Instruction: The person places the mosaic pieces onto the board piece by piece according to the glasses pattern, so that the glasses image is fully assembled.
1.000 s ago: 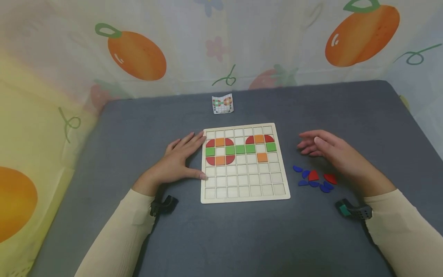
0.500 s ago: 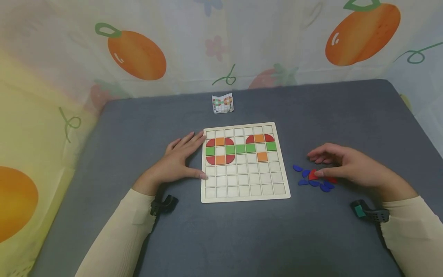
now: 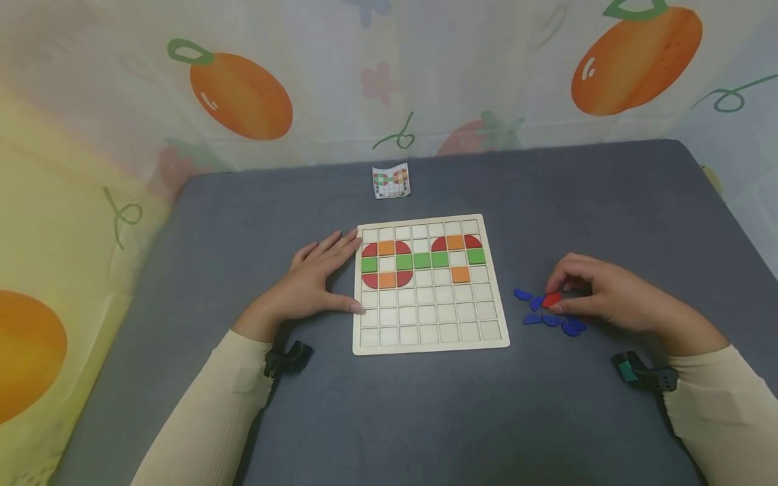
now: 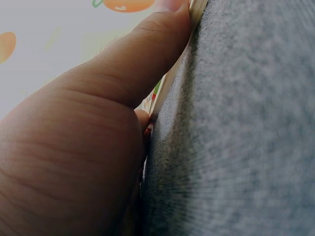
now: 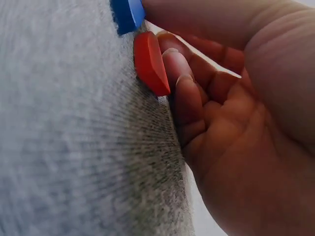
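Observation:
In the head view a square wooden grid board point(image 3: 442, 315) lies mid-table, with red, orange and green tiles set in its upper rows. My left hand point(image 3: 313, 280) rests against its left edge, fingers spread and thumb on the lower side. To the right of the board, my right hand point(image 3: 620, 293) pinches a red quarter-circle tile point(image 3: 552, 299) between thumb and index finger, low over the table. Another red tile point(image 5: 150, 64) lies beside the curled fingers in the right wrist view; the hand mostly covers it in the head view.
Several blue tiles point(image 3: 550, 320) lie scattered around the right hand's fingertips. A small printed pattern card point(image 3: 392, 182) sits behind the board on the grey tablecloth point(image 3: 425, 418). A fruit-print curtain point(image 3: 328, 88) hangs along the table's back edge.
The right hand has come down toward the front and over the loose tiles, and its thumb and index finger have closed on a red tile. The left hand and board stay put.

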`<state>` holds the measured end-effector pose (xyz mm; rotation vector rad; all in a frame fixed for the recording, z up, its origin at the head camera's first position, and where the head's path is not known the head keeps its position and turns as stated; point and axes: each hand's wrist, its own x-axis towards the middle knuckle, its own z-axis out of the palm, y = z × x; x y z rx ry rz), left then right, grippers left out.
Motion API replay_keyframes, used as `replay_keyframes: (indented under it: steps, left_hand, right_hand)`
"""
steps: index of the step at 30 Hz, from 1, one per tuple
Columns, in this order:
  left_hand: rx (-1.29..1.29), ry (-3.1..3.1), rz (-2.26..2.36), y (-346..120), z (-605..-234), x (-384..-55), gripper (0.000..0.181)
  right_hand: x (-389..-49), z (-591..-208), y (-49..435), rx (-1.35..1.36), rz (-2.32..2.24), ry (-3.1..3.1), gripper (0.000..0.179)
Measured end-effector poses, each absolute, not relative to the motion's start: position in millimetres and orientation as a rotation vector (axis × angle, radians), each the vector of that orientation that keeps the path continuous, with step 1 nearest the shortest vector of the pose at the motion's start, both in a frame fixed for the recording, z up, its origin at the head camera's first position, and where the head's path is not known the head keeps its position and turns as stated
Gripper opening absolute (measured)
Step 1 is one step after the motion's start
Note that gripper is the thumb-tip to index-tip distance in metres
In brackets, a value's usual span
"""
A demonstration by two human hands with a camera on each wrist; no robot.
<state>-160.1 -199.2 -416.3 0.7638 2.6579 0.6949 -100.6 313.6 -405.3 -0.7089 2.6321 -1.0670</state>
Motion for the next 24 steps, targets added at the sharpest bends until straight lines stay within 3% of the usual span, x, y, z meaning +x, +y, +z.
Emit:
replay_keyframes:
  steps: [7,18,24]
  left_hand:
    - [0.774,2.658,0.697,-199.9,-416.8,-160.3,0.127]
    - [0.776,2.659,0.694,-199.1,-415.6,-159.7,0.128]
    - [0.774,2.661,0.688,-200.2,-418.2,-161.0,0.127]
  right_hand:
    - [-100.3,-402.2,309.8,-0.554,-1.117,2.666,0.013]
    - [-101.4,-399.6,298.4,-0.445,-1.390,2.643,0.027]
    - [-97.5,-396.8,281.8,-0.460,-1.454,2.586,0.018]
